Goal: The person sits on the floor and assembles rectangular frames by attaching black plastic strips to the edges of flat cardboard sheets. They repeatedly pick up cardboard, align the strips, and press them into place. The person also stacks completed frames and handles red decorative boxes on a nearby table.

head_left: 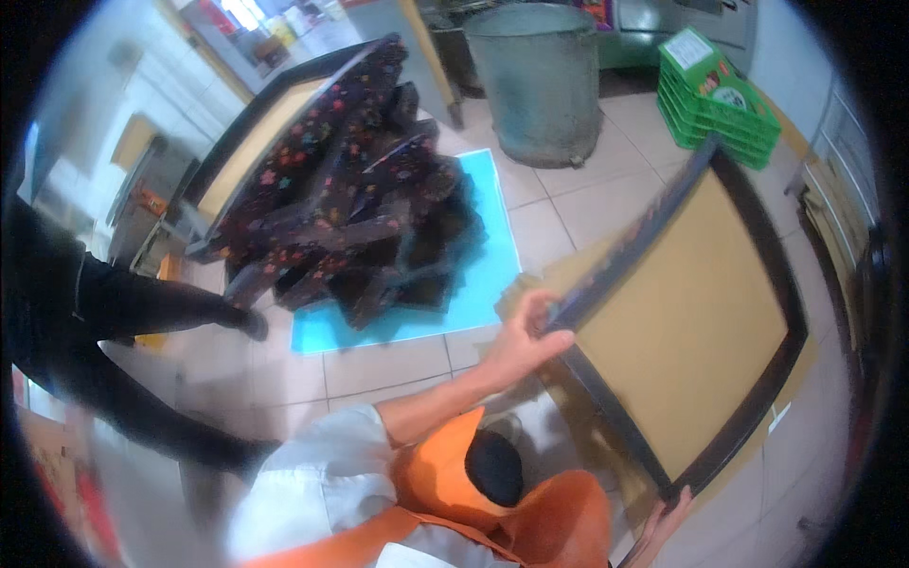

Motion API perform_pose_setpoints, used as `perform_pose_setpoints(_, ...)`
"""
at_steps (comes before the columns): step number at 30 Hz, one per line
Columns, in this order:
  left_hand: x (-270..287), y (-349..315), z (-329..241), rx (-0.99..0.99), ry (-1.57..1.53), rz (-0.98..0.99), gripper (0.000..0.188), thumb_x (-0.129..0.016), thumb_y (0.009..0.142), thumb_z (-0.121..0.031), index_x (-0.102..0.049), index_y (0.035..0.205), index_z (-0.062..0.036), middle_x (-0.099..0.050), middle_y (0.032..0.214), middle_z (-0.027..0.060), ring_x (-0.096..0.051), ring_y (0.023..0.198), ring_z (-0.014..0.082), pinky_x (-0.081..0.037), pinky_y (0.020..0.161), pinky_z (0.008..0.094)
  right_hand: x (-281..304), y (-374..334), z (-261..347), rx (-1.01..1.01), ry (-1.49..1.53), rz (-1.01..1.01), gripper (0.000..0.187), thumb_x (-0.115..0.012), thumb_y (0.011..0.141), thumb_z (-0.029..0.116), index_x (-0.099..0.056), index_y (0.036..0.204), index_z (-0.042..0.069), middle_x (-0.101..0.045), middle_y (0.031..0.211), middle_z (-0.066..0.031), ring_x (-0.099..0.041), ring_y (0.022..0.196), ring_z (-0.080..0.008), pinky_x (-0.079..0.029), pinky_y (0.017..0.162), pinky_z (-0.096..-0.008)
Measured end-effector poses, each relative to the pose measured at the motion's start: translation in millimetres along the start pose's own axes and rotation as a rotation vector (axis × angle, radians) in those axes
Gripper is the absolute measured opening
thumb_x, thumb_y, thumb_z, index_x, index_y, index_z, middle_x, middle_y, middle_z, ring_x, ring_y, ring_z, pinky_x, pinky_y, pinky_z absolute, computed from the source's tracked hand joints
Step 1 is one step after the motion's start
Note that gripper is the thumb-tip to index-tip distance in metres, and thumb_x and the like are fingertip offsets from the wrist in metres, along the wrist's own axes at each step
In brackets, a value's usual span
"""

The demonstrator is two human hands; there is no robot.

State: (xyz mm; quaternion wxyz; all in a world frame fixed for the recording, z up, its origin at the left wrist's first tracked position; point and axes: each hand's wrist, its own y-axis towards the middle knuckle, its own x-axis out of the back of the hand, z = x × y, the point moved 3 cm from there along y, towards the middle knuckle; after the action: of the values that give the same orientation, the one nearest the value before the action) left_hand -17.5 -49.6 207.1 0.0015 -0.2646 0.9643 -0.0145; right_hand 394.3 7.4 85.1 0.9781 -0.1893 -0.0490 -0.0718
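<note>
Big dark-framed board (686, 322) sits tilted on the tiled floor (578, 222), left hand (525, 336) fingers gripping its near edge, right hand (663, 525) at the bottom corner, grip there hard to tell. Pile of floral frames (350, 189) on a blue sheet (492, 237) nearby.

only one view was given, a head-worn fisheye camera that looked steeply down from above a tiled floor (578, 222). straight edges bowed toward the dark round rim. it sat close over a person in orange and white (417, 502) at the lower edge, whose left hand (530, 331) and right hand (663, 525) gripped a dark-framed tan board (691, 312) right of centre. farther up the picture lay a pile of flowered frames (360, 199), and at the top a grey metal bin (542, 80) and green crates (715, 95).
</note>
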Motion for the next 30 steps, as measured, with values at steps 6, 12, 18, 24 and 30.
perform_pose_setpoints(6, 113, -29, -160, -0.412, 0.346, -0.5, 0.048, -0.055, 0.074, -0.025, -0.042, 0.116, -0.0045, -0.048, 0.104, 0.0116, -0.056, 0.083, 0.0176, -0.049, 0.069, 0.0285, -132, 52, 182, 0.229, 0.828, 0.624, 0.045, -0.046, 0.09, 0.034, -0.041, 0.124, 0.005, -0.048, 0.121, -0.009, -0.045, 0.11, -0.0195, -0.035, 0.096, -0.0339)
perform_pose_setpoints(12, 233, -84, -264, -0.508, -0.164, -0.754, 0.043, -0.049, 0.083, -0.038, -0.048, 0.108, -0.0021, -0.056, 0.101, 0.0145, -0.057, 0.094, 0.024, -0.051, 0.079, 0.0362, -270, -51, 319, 0.768, 0.574, 0.962, 0.058, -0.042, 0.089, 0.04, -0.027, 0.133, 0.005, -0.035, 0.133, -0.0139, -0.04, 0.117, -0.0264, -0.032, 0.097, -0.0395)
perform_pose_setpoints(18, 362, -113, -262, -0.446, -0.363, -0.832, 0.034, -0.048, 0.083, -0.032, -0.053, 0.103, -0.0054, -0.058, 0.103, 0.0112, -0.055, 0.096, 0.0253, -0.05, 0.079, 0.0391, -265, -7, 224, 0.336, 0.466, 1.025, 0.039, -0.048, 0.09, 0.022, -0.041, 0.123, 0.002, -0.047, 0.121, -0.0117, -0.053, 0.094, -0.0151, -0.044, 0.075, -0.0272)
perform_pose_setpoints(24, 445, -117, -183, -0.218, -0.27, -1.042, 0.036, -0.05, 0.081, -0.039, -0.055, 0.103, -0.0099, -0.058, 0.101, 0.0091, -0.057, 0.088, 0.0231, -0.053, 0.072, 0.0341, -227, 53, 112, 0.121, 0.166, 0.848, 0.028, -0.046, 0.091, 0.022, -0.049, 0.111, 0.002, -0.058, 0.095, -0.0067, -0.054, 0.081, -0.0111, -0.044, 0.067, -0.0239)
perform_pose_setpoints(30, 447, -151, -215, -0.381, 0.163, -1.277, 0.053, -0.037, 0.09, -0.039, -0.034, 0.127, -0.0021, -0.046, 0.117, 0.0201, -0.051, 0.101, 0.0315, -0.048, 0.081, 0.0459, -128, 83, -5, -0.015, 0.11, 0.599, 0.026, -0.048, 0.089, 0.021, -0.052, 0.105, 0.001, -0.059, 0.091, -0.0054, -0.055, 0.08, -0.013, -0.043, 0.067, -0.0245)
